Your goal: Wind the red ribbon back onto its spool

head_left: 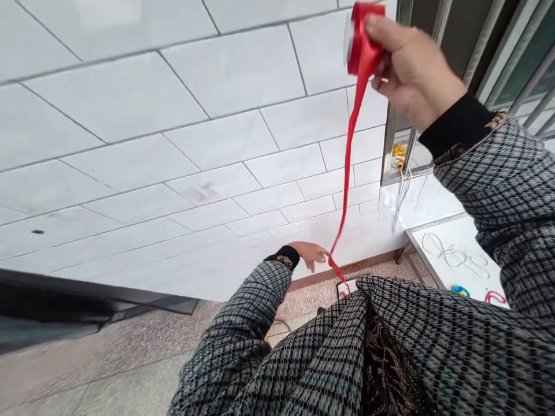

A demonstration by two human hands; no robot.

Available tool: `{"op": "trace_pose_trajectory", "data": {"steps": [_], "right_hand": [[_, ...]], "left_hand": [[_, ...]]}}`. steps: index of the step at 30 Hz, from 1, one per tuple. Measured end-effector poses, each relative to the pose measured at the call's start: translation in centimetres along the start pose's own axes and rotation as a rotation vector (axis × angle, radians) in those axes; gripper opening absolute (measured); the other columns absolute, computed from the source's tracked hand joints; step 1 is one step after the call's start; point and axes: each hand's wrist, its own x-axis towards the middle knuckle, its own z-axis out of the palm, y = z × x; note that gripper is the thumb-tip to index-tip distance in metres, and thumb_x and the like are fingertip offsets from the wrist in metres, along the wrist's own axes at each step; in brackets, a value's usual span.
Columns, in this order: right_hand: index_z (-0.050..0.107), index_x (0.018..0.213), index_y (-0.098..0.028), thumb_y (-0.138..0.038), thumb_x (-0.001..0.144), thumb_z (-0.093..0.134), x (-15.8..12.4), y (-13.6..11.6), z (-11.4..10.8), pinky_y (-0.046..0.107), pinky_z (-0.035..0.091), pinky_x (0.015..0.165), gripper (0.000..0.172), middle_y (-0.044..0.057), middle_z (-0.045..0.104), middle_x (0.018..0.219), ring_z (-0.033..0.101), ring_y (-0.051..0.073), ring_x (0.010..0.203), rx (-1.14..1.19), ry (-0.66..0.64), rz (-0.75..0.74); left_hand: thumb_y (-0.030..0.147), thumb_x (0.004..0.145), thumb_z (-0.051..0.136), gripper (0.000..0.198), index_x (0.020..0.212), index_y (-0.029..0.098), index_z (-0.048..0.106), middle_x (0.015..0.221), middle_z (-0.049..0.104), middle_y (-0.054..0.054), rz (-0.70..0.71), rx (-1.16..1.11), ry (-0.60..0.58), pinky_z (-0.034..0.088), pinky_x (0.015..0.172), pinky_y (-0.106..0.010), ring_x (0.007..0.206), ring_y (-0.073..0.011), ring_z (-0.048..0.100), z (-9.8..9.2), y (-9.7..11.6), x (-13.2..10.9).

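Note:
My right hand point(407, 66) is raised high at the upper right, fingers closed round a spool of red ribbon point(362, 34). A long strip of the red ribbon point(349, 150) hangs from the spool down to my left hand point(313, 253), which is stretched low and pinches the strip near its free end. The ribbon's tail point(340, 276) dangles just below that pinch. Both arms wear grey checked sleeves with black cuffs.
A white tiled wall point(173, 115) fills the left and middle. A white table point(459, 260) at the lower right carries loops of cord, a blue item point(460, 290) and a red scrap point(495, 297). Metal window bars point(515, 52) stand upper right. The floor point(108, 358) is speckled stone.

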Motion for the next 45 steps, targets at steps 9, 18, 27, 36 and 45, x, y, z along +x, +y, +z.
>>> {"op": "trace_pose_trajectory", "data": {"steps": [9,18,27,36,45], "right_hand": [[0.061,0.074,-0.016,-0.025,0.101,0.071,-3.5,2.8,3.1,0.024,0.036,0.066,0.03,-0.002,0.055,0.073,0.044,0.008,0.066,-0.195,-0.124,-0.029],[0.062,0.072,-0.021,-0.045,0.084,0.084,-6.0,7.3,3.7,0.029,0.047,0.071,0.035,0.0,0.064,0.075,0.058,0.015,0.074,-0.21,-0.153,-0.017],[0.06,0.071,-0.021,-0.039,0.083,0.083,-7.5,10.1,4.5,0.028,0.046,0.069,0.031,-0.002,0.063,0.072,0.055,0.013,0.07,-0.129,-0.023,0.062],[0.067,0.081,-0.021,-0.028,0.089,0.081,-6.9,14.2,3.3,0.026,0.05,0.065,0.017,0.0,0.07,0.073,0.061,0.014,0.068,0.141,-0.018,0.541],[0.063,0.081,-0.021,-0.034,0.102,0.069,-8.1,15.5,2.8,0.026,0.048,0.06,0.026,-0.001,0.062,0.068,0.056,0.013,0.06,-0.013,-0.044,0.578]], "left_hand": [[0.054,0.096,0.058,0.051,0.126,0.015,0.071,0.13,0.076,-0.017,0.732,-0.409,0.932,0.055,0.109,-0.041,0.114,-0.023,0.073,-6.7,7.7,-3.3],[0.06,0.089,0.079,0.042,0.094,0.019,0.075,0.098,0.077,-0.007,1.227,-0.792,0.984,0.056,0.099,-0.037,0.097,-0.0187,0.071,-4.5,16.9,-8.2],[0.043,0.09,0.081,0.028,0.083,0.019,0.068,0.078,0.066,0.001,1.192,-0.892,1.307,0.049,0.072,-0.025,0.071,-0.0105,0.057,-2.8,17.8,-5.0],[0.046,0.097,0.072,0.03,0.085,0.021,0.059,0.061,0.044,0.007,1.096,-0.943,1.156,0.028,0.047,-0.021,0.049,-0.0072,0.032,-0.4,15.5,-3.0],[0.03,0.094,0.076,0.028,0.072,0.019,0.064,0.055,0.041,0.005,0.964,-0.786,1.093,0.028,0.048,-0.023,0.049,-0.0079,0.034,1.1,12.3,-1.7]]}}
